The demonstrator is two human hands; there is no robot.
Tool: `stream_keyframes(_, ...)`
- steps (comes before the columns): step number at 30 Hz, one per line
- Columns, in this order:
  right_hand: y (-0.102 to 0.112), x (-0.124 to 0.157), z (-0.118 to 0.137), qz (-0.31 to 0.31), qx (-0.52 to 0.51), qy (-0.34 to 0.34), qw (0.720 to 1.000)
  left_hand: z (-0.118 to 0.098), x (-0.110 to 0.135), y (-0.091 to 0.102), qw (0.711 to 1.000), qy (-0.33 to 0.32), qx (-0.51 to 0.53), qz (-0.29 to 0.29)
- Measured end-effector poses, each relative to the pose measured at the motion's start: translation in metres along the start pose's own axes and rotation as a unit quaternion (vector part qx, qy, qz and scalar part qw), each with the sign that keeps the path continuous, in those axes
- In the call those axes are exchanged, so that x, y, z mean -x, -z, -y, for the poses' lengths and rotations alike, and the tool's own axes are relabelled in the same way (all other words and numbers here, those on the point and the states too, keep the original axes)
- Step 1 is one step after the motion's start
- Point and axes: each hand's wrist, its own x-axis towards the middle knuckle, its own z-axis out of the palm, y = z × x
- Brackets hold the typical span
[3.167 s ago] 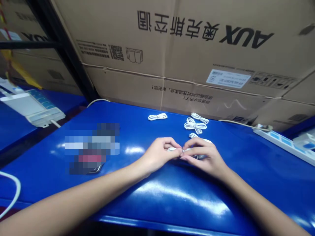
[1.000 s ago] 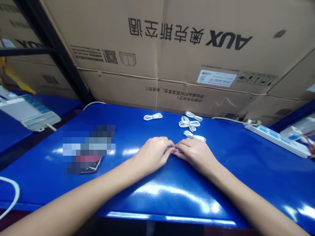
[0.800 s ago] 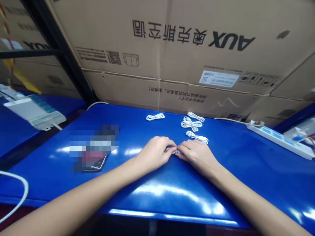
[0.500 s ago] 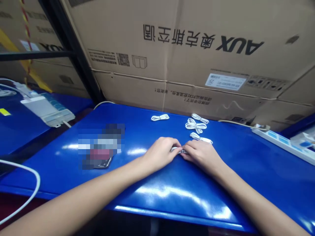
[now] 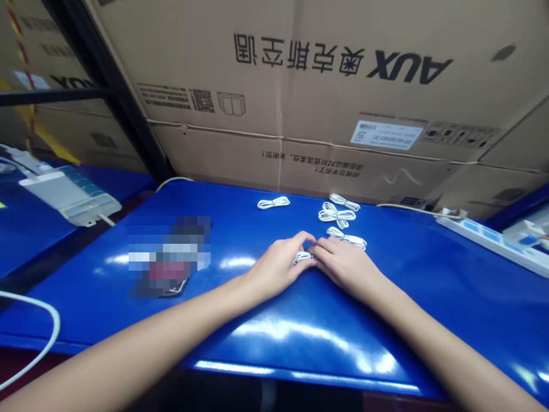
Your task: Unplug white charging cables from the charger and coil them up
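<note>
Head view, looking down a blue bench (image 5: pixel 266 323) at two bare forearms reaching in from the bottom corners. A small white cable coil (image 5: pixel 303 257) sits between the hands, low against the bench. The left hand (image 5: pixel 277 268) is half closed, with its fingers curled over the coil's left end. The right hand (image 5: pixel 347 266) is also half closed, palm down, with its fingers pressed to the coil's right end. Together they grip the coil.

Just beyond the coil and to its right lies a second white coil (image 5: pixel 346 238), close to the right hand's fingers. Farther behind the coil is a crossed white bundle (image 5: pixel 337 215), with a third coil (image 5: pixel 344 201) just past it. A fourth coil (image 5: pixel 273 202) lies farther back and to the left.

Well left of the coil, a pixelated patch (image 5: pixel 169 257) hides an object on the bench. A white power strip (image 5: pixel 493 240) runs along the bench well to the right. Past the bench's back edge stand large cardboard cartons (image 5: pixel 300 97) printed "AUX", beside a black shelf post (image 5: pixel 115 97).
</note>
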Motion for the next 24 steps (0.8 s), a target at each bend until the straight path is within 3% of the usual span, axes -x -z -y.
stream_keyframes(15, 0.0, -0.001, 0.007, 0.044, -0.04, -0.009, 0.998, -0.003, 0.001, 0.0, 1.0, -0.018, 0.015, 0.0)
stream_keyframes(19, 0.003, 0.0, -0.004, 0.018, -0.046, -0.045, 0.998, 0.008, -0.014, 0.012, 0.995, 0.059, 0.069, -0.033)
stream_keyframes(22, 0.006, -0.005, -0.018, -0.003, -0.035, -0.079, 0.996, 0.015, -0.023, 0.02, 0.993, 0.092, 0.037, -0.069)
stream_keyframes(24, 0.008, -0.019, -0.027, -0.007, -0.029, -0.085, 0.996, 0.014, -0.022, 0.02, 0.995, 0.081, -0.011, -0.058)
